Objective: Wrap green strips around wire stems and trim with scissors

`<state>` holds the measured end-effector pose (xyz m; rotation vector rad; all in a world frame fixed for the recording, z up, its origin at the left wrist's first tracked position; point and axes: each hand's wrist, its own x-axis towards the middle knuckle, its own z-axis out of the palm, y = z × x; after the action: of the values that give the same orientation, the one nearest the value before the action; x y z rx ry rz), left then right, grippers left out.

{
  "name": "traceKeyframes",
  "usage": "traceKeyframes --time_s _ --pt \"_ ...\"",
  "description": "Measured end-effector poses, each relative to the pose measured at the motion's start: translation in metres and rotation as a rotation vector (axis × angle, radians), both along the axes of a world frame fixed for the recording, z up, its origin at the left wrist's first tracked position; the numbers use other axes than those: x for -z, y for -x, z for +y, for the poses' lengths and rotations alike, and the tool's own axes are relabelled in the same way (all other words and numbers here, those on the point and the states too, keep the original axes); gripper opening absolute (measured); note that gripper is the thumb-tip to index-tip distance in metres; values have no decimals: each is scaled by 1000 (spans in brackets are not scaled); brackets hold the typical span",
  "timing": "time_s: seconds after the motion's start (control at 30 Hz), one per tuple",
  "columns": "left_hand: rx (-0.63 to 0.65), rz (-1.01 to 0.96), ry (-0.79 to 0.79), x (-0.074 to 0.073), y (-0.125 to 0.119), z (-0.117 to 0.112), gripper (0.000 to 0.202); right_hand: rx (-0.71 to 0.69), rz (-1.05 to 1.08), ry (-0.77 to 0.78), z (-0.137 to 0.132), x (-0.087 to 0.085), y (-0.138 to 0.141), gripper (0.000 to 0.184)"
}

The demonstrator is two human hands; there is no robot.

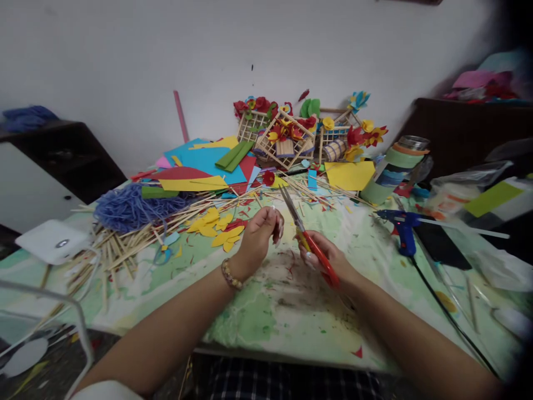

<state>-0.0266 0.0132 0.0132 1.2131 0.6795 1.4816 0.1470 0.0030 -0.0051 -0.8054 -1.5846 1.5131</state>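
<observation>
My right hand (328,256) is wrapped round a pair of red-handled scissors (323,260), whose metal blades point up and away to the left. A bit of yellow shows by its fingers; I cannot tell whether it is part of the handle. To the left, my left hand (261,236) has curled fingers, thumb and fingertips close together. Whatever it may hold is hidden or too small to make out. A beaded bracelet (230,274) circles that wrist. Yellow paper petals (227,238) lie on the table just left of this hand, with a few red ones among them.
Blue yarn (133,208) and wooden sticks (120,250) are heaped at left. Coloured paper sheets (200,164) and stick frames with paper flowers (287,136) stand along the wall. A green bottle (387,172), a blue glue gun (403,228) with its cord and a dark phone (443,244) are at right.
</observation>
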Motion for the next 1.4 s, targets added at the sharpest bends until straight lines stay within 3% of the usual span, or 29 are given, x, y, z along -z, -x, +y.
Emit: traceKeyframes --time_s 0.33,0.5,0.63,0.73,0.97,1.4 --pt "-309 263 -47 1 4 -2 38 -189 -2 28 -2 9 1 58" --pt "-405 343 -106 3 6 0 35 -199 -29 24 -3 5 -1 58" --pt "-484 423 -174 2 7 -1 34 -162 -64 46 -4 4 -1 45" --pt "-508 463 -188 1 7 -2 33 -126 -79 66 -6 3 0 36" --pt "-543 459 -175 1 8 -1 32 -130 -59 160 -7 3 2 34" --pt "-604 543 -241 1 6 -6 31 -188 -142 64 -10 5 -1 31"
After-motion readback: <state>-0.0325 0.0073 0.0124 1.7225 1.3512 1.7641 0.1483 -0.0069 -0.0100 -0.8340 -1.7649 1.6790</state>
